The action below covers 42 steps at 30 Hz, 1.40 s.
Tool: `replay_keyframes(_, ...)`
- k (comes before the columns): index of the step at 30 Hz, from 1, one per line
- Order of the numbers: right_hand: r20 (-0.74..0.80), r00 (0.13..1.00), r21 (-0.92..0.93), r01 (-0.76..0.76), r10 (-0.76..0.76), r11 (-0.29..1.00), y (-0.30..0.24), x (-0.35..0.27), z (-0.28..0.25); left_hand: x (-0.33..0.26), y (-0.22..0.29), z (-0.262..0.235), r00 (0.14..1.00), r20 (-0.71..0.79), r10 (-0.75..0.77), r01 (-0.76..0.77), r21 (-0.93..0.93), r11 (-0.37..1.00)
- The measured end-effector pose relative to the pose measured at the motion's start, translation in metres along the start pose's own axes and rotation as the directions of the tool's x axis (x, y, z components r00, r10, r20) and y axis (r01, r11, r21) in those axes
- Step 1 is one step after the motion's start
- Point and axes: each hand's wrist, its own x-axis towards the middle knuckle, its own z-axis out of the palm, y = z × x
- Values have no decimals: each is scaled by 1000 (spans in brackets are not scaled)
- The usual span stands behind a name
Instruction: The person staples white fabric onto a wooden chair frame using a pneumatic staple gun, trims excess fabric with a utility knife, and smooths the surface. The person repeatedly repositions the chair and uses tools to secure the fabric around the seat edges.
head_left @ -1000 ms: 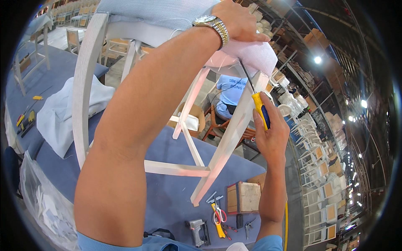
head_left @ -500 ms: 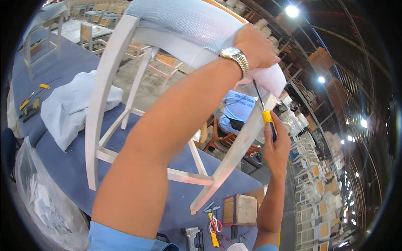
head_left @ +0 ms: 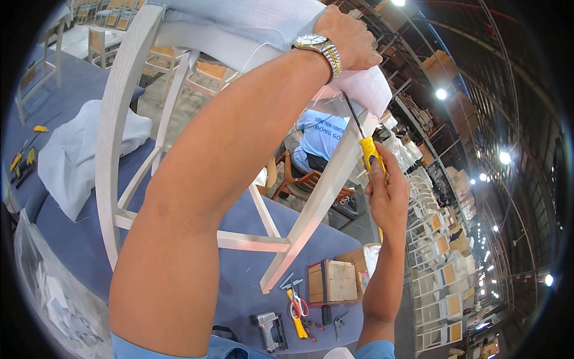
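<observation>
A white wooden chair [head_left: 317,209] stands tilted on the blue-covered table, its light grey-blue fabric seat [head_left: 251,23] toward the top of the view. My left hand [head_left: 345,39], with a watch on the wrist, is closed over the seat's edge, gripping fabric near the corner; some fingertips are hidden. Below it, my right hand [head_left: 388,188] is wrapped around the yellow and blue handle of a screwdriver [head_left: 369,149]. The dark shaft points up to the underside of the seat corner by the leg, where the tip meets the fabric; exact contact is hard to see.
On the table [head_left: 251,287] lie a staple gun [head_left: 269,331], red-handled scissors [head_left: 297,308], a yellow tool and a wooden box [head_left: 332,281]. Grey cloth [head_left: 84,155] lies at left, above a plastic bag of scraps [head_left: 57,299]. Beyond the chair sits a person in a blue shirt [head_left: 323,134].
The view has shifted, so the chair and both arms appear farther left. My right hand has turned the screwdriver slightly, with its tip still at the seat corner. My left hand keeps its hold.
</observation>
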Motion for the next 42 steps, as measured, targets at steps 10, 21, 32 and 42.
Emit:
replay_keyframes(10,10,990,390,-133,141,911,-9,-9,23,1,0,16,999,-37,25,-23,60,998)
replay_keyframes(21,121,983,9,-140,138,990,-46,11,-16,-22,2,9,963,-233,132,-140,-21,990)
replay_keyframes(32,167,986,-260,47,-3,965,-55,29,-39,-18,12,3,991,-103,87,-89,-16,996)
replay_keyframes(42,201,853,-743,453,-482,493,-48,17,-42,-28,13,-9,989,-116,94,-96,-12,995)
